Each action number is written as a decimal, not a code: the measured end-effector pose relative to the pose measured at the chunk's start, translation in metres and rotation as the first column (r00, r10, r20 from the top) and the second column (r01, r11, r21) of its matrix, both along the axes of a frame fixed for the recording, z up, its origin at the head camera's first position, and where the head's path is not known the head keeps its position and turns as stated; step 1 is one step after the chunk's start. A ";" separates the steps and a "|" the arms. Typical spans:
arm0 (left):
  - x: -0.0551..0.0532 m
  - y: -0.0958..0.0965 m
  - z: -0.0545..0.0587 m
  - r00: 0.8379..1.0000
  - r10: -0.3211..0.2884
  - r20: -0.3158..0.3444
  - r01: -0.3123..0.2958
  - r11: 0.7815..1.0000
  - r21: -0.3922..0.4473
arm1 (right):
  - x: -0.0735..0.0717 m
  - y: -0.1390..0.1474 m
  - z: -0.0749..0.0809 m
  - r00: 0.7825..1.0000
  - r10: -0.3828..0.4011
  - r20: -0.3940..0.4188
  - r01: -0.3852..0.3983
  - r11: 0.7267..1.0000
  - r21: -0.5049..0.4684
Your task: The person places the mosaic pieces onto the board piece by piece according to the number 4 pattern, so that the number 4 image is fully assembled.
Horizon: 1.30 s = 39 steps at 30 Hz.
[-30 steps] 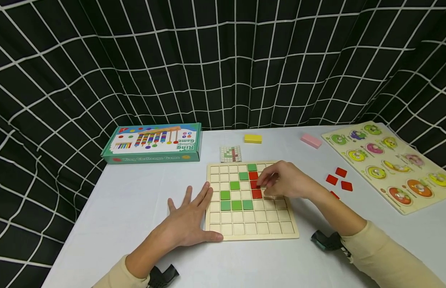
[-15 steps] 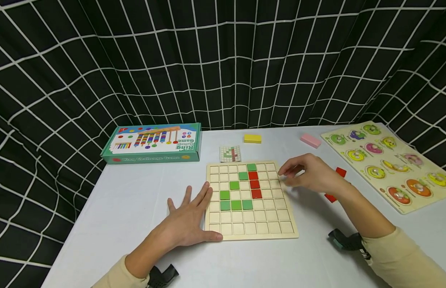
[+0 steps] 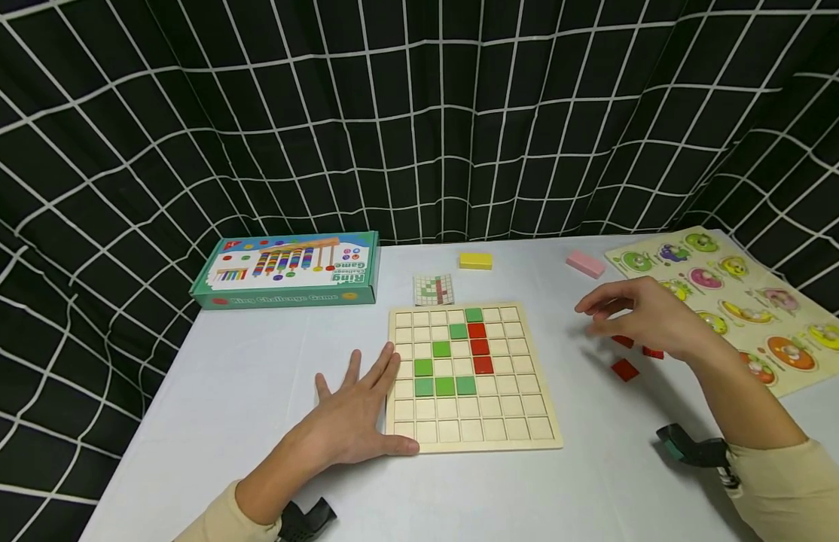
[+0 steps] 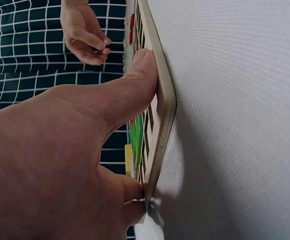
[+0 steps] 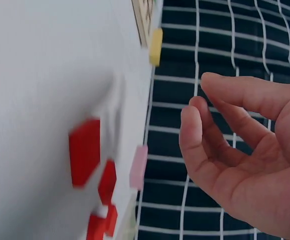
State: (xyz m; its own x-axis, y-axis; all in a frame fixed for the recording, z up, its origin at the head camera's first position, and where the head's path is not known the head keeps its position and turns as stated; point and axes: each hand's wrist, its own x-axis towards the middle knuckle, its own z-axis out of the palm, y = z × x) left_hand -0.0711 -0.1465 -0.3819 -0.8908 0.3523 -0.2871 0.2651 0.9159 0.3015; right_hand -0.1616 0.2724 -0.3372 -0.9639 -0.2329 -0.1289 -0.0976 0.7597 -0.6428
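Observation:
A wooden grid board [image 3: 470,430] lies flat on the table, holding several green tiles [image 3: 444,386] and a column of 3 red tiles [image 3: 480,347]. My left hand [image 3: 352,421] rests at its left edge, fingers spread; in the left wrist view its thumb [image 4: 140,75] lies on the board's corner. Over to the right, my right hand [image 3: 653,316] hovers above several loose red squares [image 3: 624,369] and partly hides them. In the right wrist view its fingers are loosely bent, thumb and fingertips apart, with nothing between them.
Behind the board lies a small pattern card [image 3: 433,290], near a yellow block [image 3: 476,261]. A pink block [image 3: 585,264] sits further right, beside a fruit puzzle board [image 3: 809,365]. The green game box [image 3: 291,297] occupies the back left. A black gridded curtain hangs behind.
My right hand has moved away from the red column on the board, rightward to above the loose red tiles. My left hand and the board have stayed put.

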 end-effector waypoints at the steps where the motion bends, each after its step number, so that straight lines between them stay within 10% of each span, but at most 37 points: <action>1: 0.000 0.000 0.000 1.000 0.000 0.001 0.000 1.000 0.000 | -0.001 0.004 0.000 1.000 -0.010 0.000 0.010 1.000 0.001; 39: -0.001 -0.002 -0.002 1.000 -0.006 0.003 0.006 1.000 0.013 | -0.022 0.095 -0.031 0.973 -0.177 0.146 0.188 0.980 -0.068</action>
